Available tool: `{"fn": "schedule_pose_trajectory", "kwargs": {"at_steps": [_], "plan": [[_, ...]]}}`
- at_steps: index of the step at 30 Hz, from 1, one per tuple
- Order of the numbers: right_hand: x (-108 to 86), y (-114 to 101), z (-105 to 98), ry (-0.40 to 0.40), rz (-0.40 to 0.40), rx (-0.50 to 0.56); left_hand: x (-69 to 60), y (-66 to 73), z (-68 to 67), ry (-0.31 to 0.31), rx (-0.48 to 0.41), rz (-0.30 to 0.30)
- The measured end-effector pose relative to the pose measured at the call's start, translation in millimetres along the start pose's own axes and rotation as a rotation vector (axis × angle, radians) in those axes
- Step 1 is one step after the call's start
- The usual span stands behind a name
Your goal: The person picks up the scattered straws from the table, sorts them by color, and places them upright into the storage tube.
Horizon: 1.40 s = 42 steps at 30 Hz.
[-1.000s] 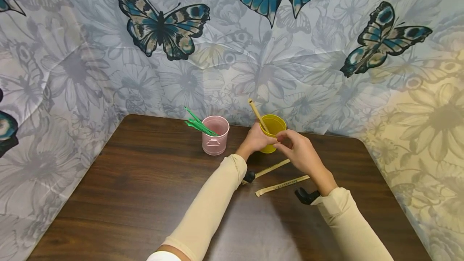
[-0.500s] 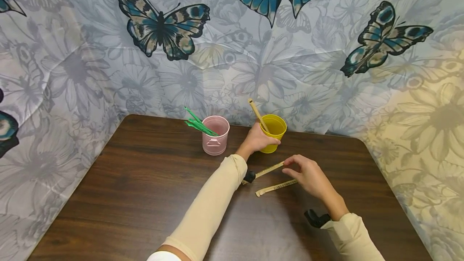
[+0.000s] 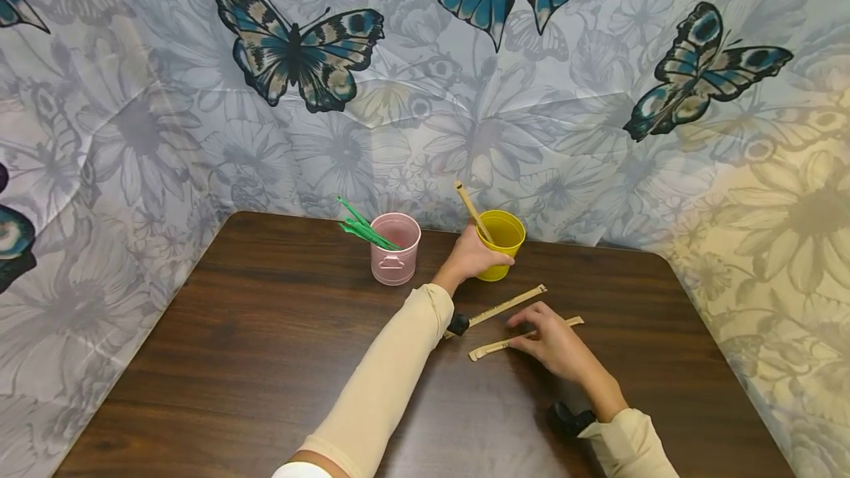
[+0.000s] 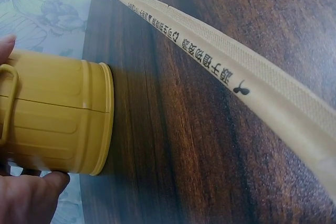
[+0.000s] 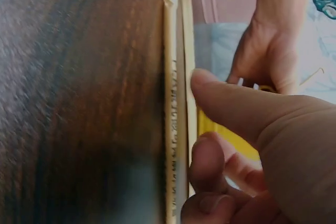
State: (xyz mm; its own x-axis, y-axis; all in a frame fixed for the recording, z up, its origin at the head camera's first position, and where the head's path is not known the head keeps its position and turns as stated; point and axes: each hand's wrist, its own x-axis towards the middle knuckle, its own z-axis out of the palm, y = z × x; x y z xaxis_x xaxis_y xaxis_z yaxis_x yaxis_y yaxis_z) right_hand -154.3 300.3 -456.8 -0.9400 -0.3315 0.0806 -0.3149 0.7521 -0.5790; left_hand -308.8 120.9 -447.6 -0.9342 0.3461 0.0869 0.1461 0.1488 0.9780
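My left hand (image 3: 473, 253) grips a small yellow bucket (image 3: 499, 268) near the table's back edge. A paper-wrapped straw (image 3: 468, 199) leans out of that bucket. In the left wrist view the bucket's ribbed side (image 4: 52, 114) and handle show. On the table lie two more paper-wrapped straws, the farther straw (image 3: 508, 306) and the nearer straw (image 3: 490, 349). My right hand (image 3: 554, 341) is over the nearer one, its thumb and index finger apart. In the right wrist view the thumb (image 5: 226, 95) and curved fingers sit close beside the straws; contact is unclear.
To the left of the yellow bucket stands a pink bucket (image 3: 393, 268) with green straw-like sticks (image 3: 368, 231) leaning out. The dark wooden table (image 3: 232, 345) meets a patterned cloth backdrop (image 3: 425, 131) behind. Black wrist cameras (image 3: 569, 419) sit on both arms.
My right hand has moved from the yellow bucket's rim down toward me, past the farther straw, to the nearer straw. The left hand and both buckets have stayed in place.
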Motion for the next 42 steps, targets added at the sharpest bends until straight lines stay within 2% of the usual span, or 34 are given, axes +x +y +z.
{"fn": "schedule_pose_trajectory", "kwargs": {"at_steps": [9, 15, 21, 28, 35, 38, 42], "plan": [[-3.5, 2, 7, -0.036, 0.012, -0.048, 2.8, -0.7, 4.6, -0.008, 0.008, -0.017], [-5.7, 3, 10, -0.016, 0.023, -0.046, 4.5, -1.4, 7.3, -0.010, 0.015, -0.011], [-5.7, 3, 11, 0.022, -0.013, -0.058, 2.8, 4.7, 5.3, 0.001, -0.007, 0.007], [-9.0, 8, 18, 0.039, -0.107, -0.117, 2.5, 1.7, 4.8, -0.009, -0.025, -0.008], [-6.4, 4, 3, 0.039, -0.125, -0.016, 2.6, -0.8, 1.3, -0.015, -0.050, 0.004], [-3.8, 2, -4, 0.071, -0.140, 0.006, 2.7, -2.7, 0.6, -0.012, -0.027, 0.000], [1.4, -1, -11, 0.170, -0.185, -0.025, 3.5, -4.2, 0.3, -0.010, -0.001, 0.011]]}}
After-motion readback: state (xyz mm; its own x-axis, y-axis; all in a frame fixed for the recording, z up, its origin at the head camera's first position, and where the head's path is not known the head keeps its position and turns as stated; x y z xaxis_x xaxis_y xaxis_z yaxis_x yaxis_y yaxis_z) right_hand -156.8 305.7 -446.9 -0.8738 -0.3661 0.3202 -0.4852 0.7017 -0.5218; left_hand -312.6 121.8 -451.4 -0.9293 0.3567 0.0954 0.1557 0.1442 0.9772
